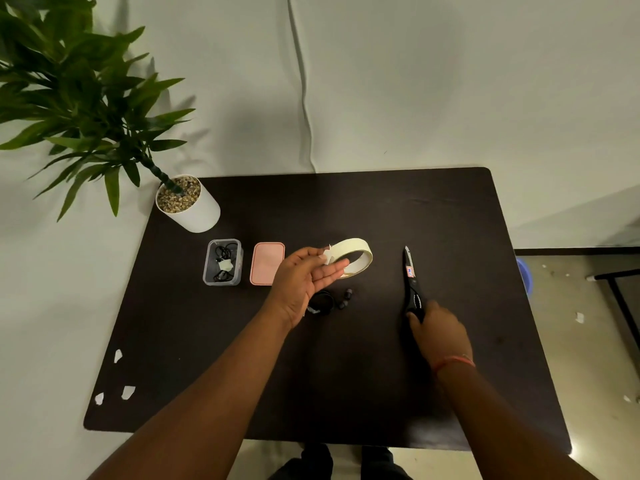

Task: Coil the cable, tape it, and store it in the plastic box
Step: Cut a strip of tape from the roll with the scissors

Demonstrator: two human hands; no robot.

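We see a dark table (346, 375) w/ rounded corners, near edge at the bottom, back edge against a pale draped backdrop (415, 81). Most open room is the near half, btwn the two forearms, and the far right corner. Left side is busier: potted plant (188, 202) at the far-left corner, then a clear plastic box (222, 262) w/ a taped black cable coil inside, and its pink lid (267, 263) just beside it. Three white paper scraps (127, 392) sit near the left-front edge.

Our left hand (304, 282) is raised, palm up, fingers loosely spread, thumb and fingertips pinching the loose end of the tape roll (353, 257). Below it, on the table, lies a small black coiled cable (322, 302) w/ two dark plugs just beside it.

Our right hand (438, 329) is closed round the handles of black scissors (410, 282), blades shut, pointing away, flat on the table.

Right of the table: tiled floor, a blue tub (524, 275) at the edge, a dark frame.
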